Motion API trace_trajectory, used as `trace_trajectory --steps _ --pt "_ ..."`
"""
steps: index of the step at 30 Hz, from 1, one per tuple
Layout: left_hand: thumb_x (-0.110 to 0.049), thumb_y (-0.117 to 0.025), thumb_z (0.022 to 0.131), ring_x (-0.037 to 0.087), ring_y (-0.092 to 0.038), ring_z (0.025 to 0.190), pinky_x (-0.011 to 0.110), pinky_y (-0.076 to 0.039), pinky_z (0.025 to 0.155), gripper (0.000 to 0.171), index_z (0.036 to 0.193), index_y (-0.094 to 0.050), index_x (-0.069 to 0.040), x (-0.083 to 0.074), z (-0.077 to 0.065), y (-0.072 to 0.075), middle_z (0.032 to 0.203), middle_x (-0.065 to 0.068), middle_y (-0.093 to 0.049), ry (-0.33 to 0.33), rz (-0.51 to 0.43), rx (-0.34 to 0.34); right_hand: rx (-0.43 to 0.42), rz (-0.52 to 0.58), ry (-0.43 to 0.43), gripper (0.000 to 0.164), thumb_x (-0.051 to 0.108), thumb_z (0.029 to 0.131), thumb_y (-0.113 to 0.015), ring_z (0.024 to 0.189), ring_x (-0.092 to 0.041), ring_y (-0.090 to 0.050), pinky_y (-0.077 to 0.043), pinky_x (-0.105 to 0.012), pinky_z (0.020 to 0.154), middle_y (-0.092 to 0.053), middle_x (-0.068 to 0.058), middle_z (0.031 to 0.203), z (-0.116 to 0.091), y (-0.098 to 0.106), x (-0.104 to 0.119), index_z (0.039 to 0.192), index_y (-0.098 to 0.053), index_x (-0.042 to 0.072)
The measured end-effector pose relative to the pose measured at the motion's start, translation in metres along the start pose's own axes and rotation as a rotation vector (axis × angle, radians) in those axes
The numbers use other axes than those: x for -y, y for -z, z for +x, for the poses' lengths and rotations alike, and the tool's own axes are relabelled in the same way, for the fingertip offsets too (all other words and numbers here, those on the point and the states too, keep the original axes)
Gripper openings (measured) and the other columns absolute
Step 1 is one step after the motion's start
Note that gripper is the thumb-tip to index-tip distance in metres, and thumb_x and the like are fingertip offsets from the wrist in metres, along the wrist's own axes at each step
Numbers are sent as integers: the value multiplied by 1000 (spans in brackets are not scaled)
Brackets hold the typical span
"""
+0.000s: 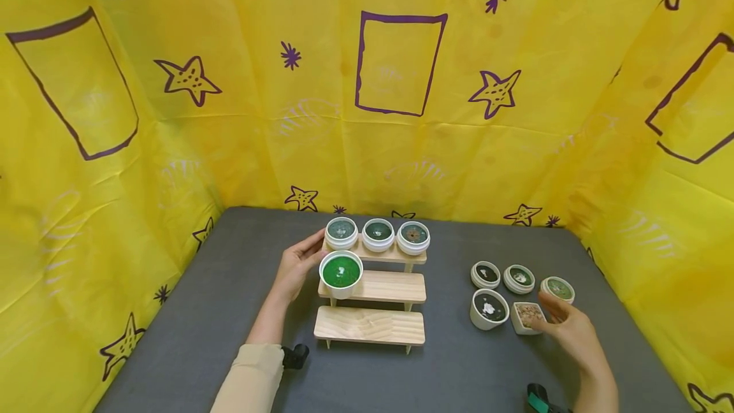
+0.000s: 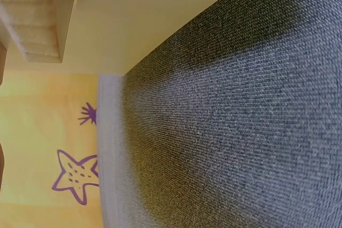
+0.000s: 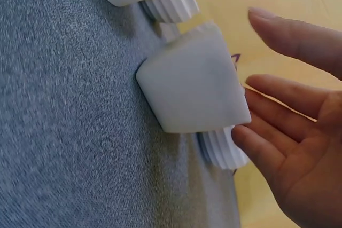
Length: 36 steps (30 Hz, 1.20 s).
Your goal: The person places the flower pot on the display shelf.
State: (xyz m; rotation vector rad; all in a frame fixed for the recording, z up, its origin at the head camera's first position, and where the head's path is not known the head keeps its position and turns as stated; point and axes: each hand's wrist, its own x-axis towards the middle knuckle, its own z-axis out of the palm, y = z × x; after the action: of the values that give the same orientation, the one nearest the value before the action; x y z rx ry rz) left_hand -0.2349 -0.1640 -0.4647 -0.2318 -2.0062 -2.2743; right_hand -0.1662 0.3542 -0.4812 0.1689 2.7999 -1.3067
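Observation:
A three-tier wooden stand [image 1: 373, 324] carries small white cups. My left hand [image 1: 295, 266] is at the left end of its top shelf, by a cup with grey-green filling [image 1: 341, 233]; whether it touches is unclear. Below that, a white cup with bright green filling [image 1: 341, 274] sits on the middle tier's left end. My right hand [image 1: 573, 336] has its thumb and fingers spread beside a square white bowl of pinkish-brown bits [image 1: 526, 318]. In the right wrist view, the fingertips lie close to the rim of the square bowl [image 3: 195, 84].
Two more cups, one dark green [image 1: 378, 234] and one brown-centred [image 1: 413, 237], share the top shelf. Around the square bowl stand a dark-filled cup [image 1: 489, 309], a small dark cup [image 1: 485, 275] and two green-filled cups [image 1: 519, 278]. A yellow patterned curtain [image 1: 395, 164] borders the grey table [image 1: 459, 375].

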Motion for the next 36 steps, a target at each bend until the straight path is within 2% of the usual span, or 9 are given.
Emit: trace_trajectory --steps 10,18,24,29,33,35,36 --pt "7 -61 89 -10 -60 111 11 -49 98 53 140 -46 11 2 1 0 113 -27 -65 3 -7 -5 83 -2 44 83 13 78 -82 93 28 -39 -39 2 79 -44 -38 143 -1 -2 -14 142 -39 -15" --pt "6 -63 89 -9 -61 111 12 -50 97 53 140 -49 9 1 1 0 124 -13 -62 9 10 -15 68 10 71 82 7 75 -82 89 24 -44 -45 -4 75 -47 -42 137 -1 -6 -18 140 -39 -17" --pt "7 -62 89 -10 -61 111 11 -48 98 53 140 -47 10 1 1 0 114 -26 -66 6 -5 -11 35 60 131 81 0 72 -82 92 24 -45 -44 -1 76 -48 -43 134 -1 -10 -23 139 -40 -17" --pt "7 -62 89 -10 -60 111 10 -48 99 54 140 -47 11 2 2 0 113 -27 -65 2 -7 -5 16 53 143 77 -1 72 -82 90 22 -48 -48 -5 74 -51 -42 130 -1 -12 -26 137 -43 -16" --pt "7 -62 89 -10 -61 111 10 -49 98 54 140 -47 11 1 1 0 113 -27 -66 6 -5 -12 13 59 126 73 -1 73 -81 87 18 -52 -52 -11 71 -58 -37 123 0 -12 -28 135 -45 -16" --pt "7 -62 89 -10 -61 111 10 -49 97 53 140 -47 10 1 1 0 112 -28 -66 8 -3 -14 14 70 117 72 -1 73 -81 86 17 -54 -53 -12 71 -65 -23 116 0 -12 -28 135 -46 -15" --pt "7 -62 89 -10 -61 110 11 -49 97 53 140 -47 10 1 1 -1 112 -28 -66 7 -3 -15 15 78 112 71 -1 73 -81 86 16 -55 -53 -13 71 -68 -12 112 0 -12 -29 134 -47 -15"
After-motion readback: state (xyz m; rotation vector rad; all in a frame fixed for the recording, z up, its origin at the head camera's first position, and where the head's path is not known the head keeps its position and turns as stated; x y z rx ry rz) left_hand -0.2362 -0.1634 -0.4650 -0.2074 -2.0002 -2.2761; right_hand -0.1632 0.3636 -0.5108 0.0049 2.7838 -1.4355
